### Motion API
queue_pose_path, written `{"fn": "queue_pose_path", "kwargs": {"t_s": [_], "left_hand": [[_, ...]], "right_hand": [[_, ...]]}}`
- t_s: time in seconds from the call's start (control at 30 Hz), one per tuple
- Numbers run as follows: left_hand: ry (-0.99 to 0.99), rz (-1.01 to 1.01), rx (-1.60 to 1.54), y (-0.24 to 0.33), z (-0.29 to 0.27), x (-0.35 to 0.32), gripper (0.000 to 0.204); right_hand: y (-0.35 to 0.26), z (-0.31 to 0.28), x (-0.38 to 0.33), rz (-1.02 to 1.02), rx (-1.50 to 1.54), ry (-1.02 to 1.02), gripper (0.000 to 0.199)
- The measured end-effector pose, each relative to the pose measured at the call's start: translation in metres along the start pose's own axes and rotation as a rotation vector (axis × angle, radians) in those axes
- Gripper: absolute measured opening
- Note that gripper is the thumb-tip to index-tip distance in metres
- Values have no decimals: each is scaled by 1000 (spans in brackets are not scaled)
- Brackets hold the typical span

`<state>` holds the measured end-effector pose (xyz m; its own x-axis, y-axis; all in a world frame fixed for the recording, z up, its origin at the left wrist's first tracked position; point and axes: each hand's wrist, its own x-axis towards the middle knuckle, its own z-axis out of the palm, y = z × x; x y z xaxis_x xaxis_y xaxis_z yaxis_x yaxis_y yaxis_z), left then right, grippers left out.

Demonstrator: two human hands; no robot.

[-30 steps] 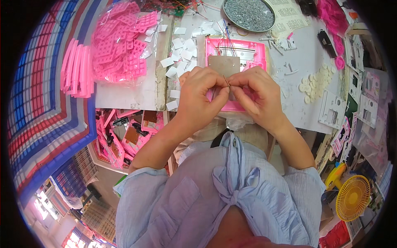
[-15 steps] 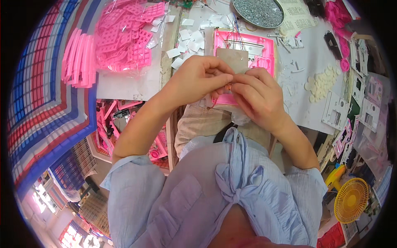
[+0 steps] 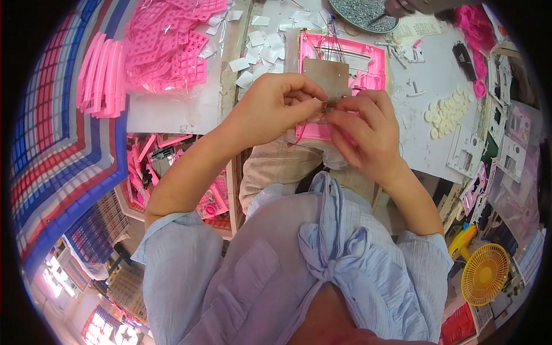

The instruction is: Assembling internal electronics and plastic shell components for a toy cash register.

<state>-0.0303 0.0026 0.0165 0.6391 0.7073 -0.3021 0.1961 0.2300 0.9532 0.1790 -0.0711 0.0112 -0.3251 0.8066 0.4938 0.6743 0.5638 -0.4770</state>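
Observation:
My left hand and my right hand meet fingertip to fingertip over the near part of a pink plastic housing. Both are closed in a pinch around a tiny part with an orange-copper tint; its kind is too small to tell. Just beyond my fingers a flat brown circuit board lies over the housing. Thin red, blue and dark wires run from behind it, and a red wire hangs near my left hand. My hands cover some of the housing's near side.
White paper squares lie left of the housing, beyond them bagged pink plastic parts. A round tray of screws stands at the back, a grey-brown object above it. White discs lie right; a yellow fan stands lower right.
The view has shifted slightly. My hands stay together, with the fingertips a little changed around the tiny part. More of the brown board shows, and a grey-brown object has appeared above the screw tray.

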Motion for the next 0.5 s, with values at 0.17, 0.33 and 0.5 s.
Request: {"fn": "queue_pose_path", "kwargs": {"t_s": [0.17,0.33,0.5], "left_hand": [[-32,-140,-99,10,-2,2,17],[-69,-202,-134,14,-6,4,16],[79,92,265,1,2,-2,15]], "right_hand": [[-1,2,2,-11,-1,-27,28],[7,6,0,-100,-90,14,26],[7,7,1,-112,-40,4,21]]}}
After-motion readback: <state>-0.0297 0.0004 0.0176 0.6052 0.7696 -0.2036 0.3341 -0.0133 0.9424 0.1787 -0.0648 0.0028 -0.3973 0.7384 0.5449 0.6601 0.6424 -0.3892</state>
